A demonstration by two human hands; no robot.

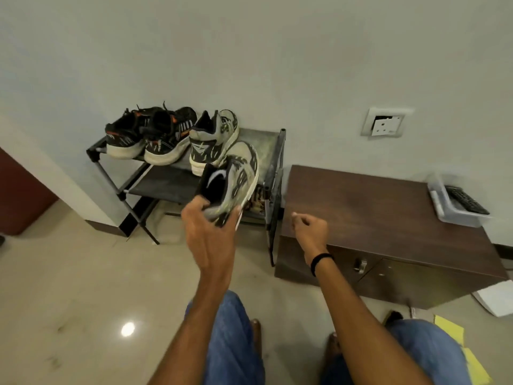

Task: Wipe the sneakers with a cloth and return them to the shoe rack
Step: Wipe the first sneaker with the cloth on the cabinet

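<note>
Centre of the frame: your left hand (pixel 211 232) grips a grey sneaker (pixel 236 179) by the heel, fingers curled round its collar. The toe points at the bare right end of the shoe rack (pixel 259 140), probably so it can sit beside its mate (pixel 213 137). Right of centre, your right hand (pixel 311 229) hangs loosely curled and holds nothing, over the brown bench (pixel 361 207) edge. No cloth is visible

No text, brand or number is legible; the small print on the wall socket (pixel 384 125) is blurred.
</note>
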